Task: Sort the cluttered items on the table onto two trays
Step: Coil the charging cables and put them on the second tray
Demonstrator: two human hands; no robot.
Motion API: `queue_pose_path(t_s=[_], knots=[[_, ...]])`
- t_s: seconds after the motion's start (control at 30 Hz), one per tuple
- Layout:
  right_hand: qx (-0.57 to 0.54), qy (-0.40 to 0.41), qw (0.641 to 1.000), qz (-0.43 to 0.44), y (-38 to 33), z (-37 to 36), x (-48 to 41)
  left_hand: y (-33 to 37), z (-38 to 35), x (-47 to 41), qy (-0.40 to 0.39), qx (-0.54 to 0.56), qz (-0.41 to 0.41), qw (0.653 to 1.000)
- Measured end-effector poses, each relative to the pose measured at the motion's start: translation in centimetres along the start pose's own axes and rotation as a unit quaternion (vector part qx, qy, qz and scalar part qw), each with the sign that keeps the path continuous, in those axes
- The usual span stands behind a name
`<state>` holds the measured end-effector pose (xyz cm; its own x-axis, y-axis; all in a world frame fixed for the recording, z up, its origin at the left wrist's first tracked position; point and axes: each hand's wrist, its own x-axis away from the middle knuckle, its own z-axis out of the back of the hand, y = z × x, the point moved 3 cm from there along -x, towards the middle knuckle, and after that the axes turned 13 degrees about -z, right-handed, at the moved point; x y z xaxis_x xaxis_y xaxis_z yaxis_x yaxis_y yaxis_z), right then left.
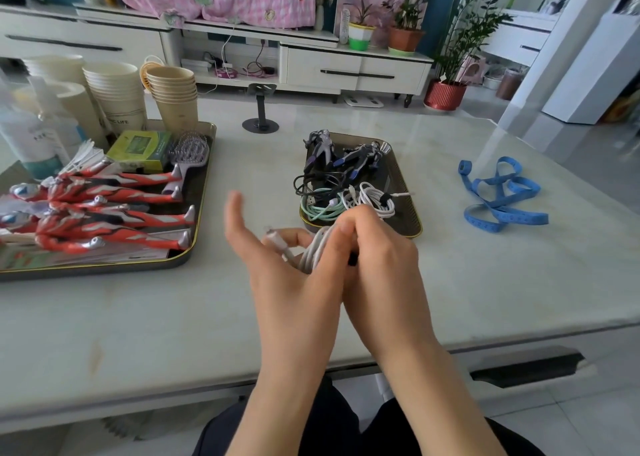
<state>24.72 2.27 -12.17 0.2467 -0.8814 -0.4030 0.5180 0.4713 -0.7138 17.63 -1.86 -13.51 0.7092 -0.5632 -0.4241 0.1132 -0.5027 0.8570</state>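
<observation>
Both hands meet over the table's middle around a coiled white cable. My left hand holds the coil in its palm, index finger raised. My right hand grips the coil from the right. Just beyond them sits a small dark tray with black, green and white cables and two dark figures. At the left, a large dark tray carries several red and silver figures, a hairbrush, a green box and stacked paper cups. A blue measuring tape lies loose on the table at right.
A black phone stand rises behind the trays. Bottles and more cups crowd the far left. The table's front edge runs just before my lap. Cabinets and potted plants stand beyond the table.
</observation>
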Motion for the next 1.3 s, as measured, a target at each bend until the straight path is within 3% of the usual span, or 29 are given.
queue_pose_path(t_s=[0.1, 0.23, 0.37, 0.63, 0.77, 0.9, 1.1, 1.3], knots=[[-0.02, 0.006, 1.0, -0.011, 0.2, -0.5, 0.4, -0.5, 0.1, 0.0, 0.016, -0.036, 0.045, 0.998], [-0.069, 0.028, 0.997, -0.028, 0.6, -0.9, 0.7, -0.3, 0.0, 0.0, -0.028, -0.056, 0.032, 0.998], [0.018, 0.096, 0.991, 0.089, 0.4, -0.8, 1.1, 0.1, 0.1, 0.2, -0.041, -0.048, 0.012, 0.998], [0.058, 0.179, 0.966, 0.178, 0.6, 0.0, 1.2, 0.2, -0.3, 0.9, -0.073, 0.11, 0.079, 0.988], [0.05, 0.165, 0.971, 0.165, 0.5, -0.3, 1.1, -0.3, 0.1, 0.2, -0.099, 0.178, 0.136, 0.97], [0.041, 0.131, 0.98, 0.141, 0.3, -0.2, 0.9, -1.1, 0.6, -0.1, -0.067, 0.23, 0.167, 0.957], [0.013, 0.075, 0.991, 0.111, -0.1, -0.6, 1.0, -2.2, 1.5, -0.8, -0.048, 0.222, 0.175, 0.958], [0.062, 0.063, 0.989, 0.118, -0.4, -0.7, 0.9, -2.8, 2.0, -0.9, -0.021, 0.187, 0.183, 0.965]])
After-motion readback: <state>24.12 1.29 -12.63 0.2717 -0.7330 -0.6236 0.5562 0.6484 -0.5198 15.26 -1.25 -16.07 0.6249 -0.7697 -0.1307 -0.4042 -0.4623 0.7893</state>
